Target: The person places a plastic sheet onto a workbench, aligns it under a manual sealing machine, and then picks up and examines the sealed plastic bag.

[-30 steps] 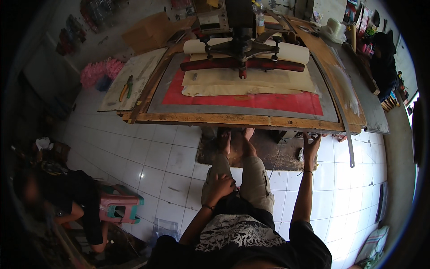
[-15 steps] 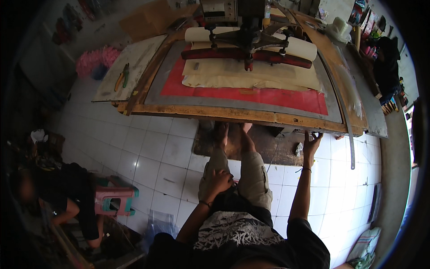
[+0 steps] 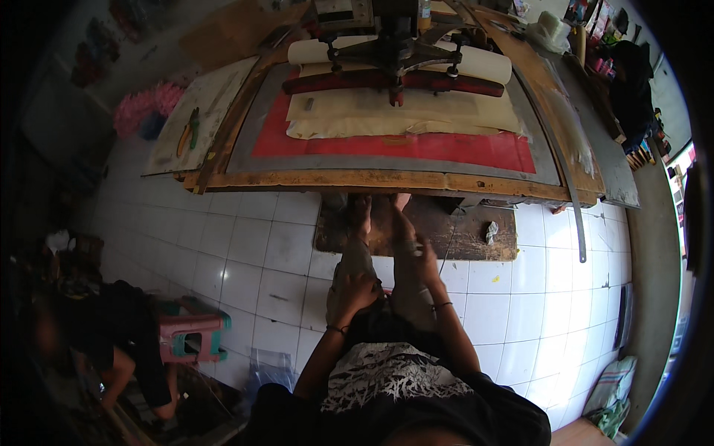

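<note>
Shirt print (image 3: 394, 375) unreadable; left hand (image 3: 360, 291) on trousers (image 3: 411, 299).

Left hand (image 3: 360, 291) rests on the left leg (image 3: 355, 259), right hand (image 3: 426, 263) against the right leg (image 3: 407, 286)

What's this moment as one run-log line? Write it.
left grip: on left leg | right grip: at right leg | worktable: cream sheet over red sheet | red bar: over cream sheet | pliers: on side board

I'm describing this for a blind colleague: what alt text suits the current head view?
A person's left hand and right hand are at their legs, below a wood-edged worktable. On it, a press's red bar spans cream material partly covering a red sheet.
</note>
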The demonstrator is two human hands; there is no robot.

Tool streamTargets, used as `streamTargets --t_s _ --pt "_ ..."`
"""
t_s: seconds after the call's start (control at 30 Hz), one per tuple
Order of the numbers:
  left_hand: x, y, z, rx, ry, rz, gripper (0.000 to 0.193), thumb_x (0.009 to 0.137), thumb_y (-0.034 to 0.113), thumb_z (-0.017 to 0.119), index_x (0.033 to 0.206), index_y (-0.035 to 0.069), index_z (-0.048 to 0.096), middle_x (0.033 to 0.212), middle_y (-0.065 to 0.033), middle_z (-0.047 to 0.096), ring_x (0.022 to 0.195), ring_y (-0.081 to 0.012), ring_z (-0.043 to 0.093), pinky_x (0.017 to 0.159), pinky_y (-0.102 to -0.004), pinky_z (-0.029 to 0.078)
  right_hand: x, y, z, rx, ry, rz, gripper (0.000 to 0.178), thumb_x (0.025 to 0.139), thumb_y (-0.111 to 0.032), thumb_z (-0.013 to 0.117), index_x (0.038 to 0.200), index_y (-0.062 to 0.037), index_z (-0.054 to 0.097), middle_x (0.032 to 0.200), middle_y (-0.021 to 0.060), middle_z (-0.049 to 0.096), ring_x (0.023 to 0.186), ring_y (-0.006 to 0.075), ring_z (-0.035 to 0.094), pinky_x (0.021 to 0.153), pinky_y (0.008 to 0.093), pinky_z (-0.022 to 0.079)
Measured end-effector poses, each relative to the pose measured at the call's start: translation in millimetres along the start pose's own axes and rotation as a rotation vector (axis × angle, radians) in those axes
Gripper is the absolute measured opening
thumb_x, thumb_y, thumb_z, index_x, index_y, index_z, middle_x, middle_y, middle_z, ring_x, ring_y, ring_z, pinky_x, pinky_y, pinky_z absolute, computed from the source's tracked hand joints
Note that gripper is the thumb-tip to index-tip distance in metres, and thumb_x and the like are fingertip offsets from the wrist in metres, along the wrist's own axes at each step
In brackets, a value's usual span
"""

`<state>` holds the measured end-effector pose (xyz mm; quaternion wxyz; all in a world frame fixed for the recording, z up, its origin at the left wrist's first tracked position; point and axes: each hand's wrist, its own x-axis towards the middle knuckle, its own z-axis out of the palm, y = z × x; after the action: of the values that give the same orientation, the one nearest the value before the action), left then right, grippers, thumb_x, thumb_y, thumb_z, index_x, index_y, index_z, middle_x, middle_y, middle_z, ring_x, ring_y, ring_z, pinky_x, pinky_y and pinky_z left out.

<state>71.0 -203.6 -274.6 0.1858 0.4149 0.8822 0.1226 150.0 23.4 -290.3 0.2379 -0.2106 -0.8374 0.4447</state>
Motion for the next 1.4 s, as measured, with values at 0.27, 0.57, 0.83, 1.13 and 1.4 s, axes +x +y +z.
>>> streamTargets --t_s 0.27,0.57,0.83,1.13,1.4 --pt "11.7 5.8 -6.4 0.015 -0.027 0.012 0.033 0.084 0.032 0.063 0.113 0.016 0.068 0.124 -0.0030 0.064 0.125 -0.0258 0.053 0.109 -0.0626 0.027 -29.3 -47.5 48.5 0.116 -0.624 -0.113 0.033 0.096 -0.022 0.058 0.120 0.0002 0.062 0.103 0.0189 0.069 0.091 0.0331 0.069 0.078 0.0395 0.055" --pt "14.7 15.9 -39.2 -0.256 0.062 0.122 0.026 0.088 0.023 0.063 0.110 0.011 0.070 0.106 -0.0086 0.070 0.104 -0.0247 0.064 0.093 -0.0449 0.045 22.0 -165.9 -72.9 0.287 -0.496 -0.244 0.023 0.096 -0.015 0.061 0.112 -0.0001 0.066 0.095 0.0145 0.071 0.090 0.0195 0.069 0.076 0.0323 0.055" --pt "58.2 52.2 -332.8 -0.589 0.171 0.500 0.019 0.096 0.013 0.053 0.101 0.000 0.067 0.095 -0.0113 0.069 0.092 -0.0212 0.067 0.084 -0.0318 0.051 212.9 -206.4 -219.5 -0.549 -0.054 -0.372 0.033 0.097 -0.018 0.058 0.126 -0.0024 0.059 0.133 0.0166 0.057 0.122 0.0337 0.056 0.103 0.0403 0.045" --pt "200.4 4.3 -351.6 0.156 0.445 0.448 0.053 0.098 0.035 0.052 0.140 0.002 0.046 0.148 -0.0135 0.044 0.136 -0.0334 0.039 0.115 -0.0435 0.028 239.4 -188.6 -189.0 -0.738 -0.176 -0.392 0.053 0.101 -0.040 0.045 0.142 -0.0053 0.048 0.151 0.0175 0.040 0.143 0.0318 0.033 0.119 0.0494 0.020" --pt "201.9 0.2 -340.9 0.160 0.515 0.507 0.054 0.099 0.036 0.051 0.142 0.003 0.047 0.149 -0.0121 0.045 0.136 -0.0300 0.040 0.114 -0.0424 0.026 236.2 -189.7 -187.6 -0.742 -0.087 -0.352 0.050 0.102 -0.037 0.043 0.142 -0.0076 0.048 0.150 0.0128 0.043 0.143 0.0303 0.034 0.119 0.0483 0.021"
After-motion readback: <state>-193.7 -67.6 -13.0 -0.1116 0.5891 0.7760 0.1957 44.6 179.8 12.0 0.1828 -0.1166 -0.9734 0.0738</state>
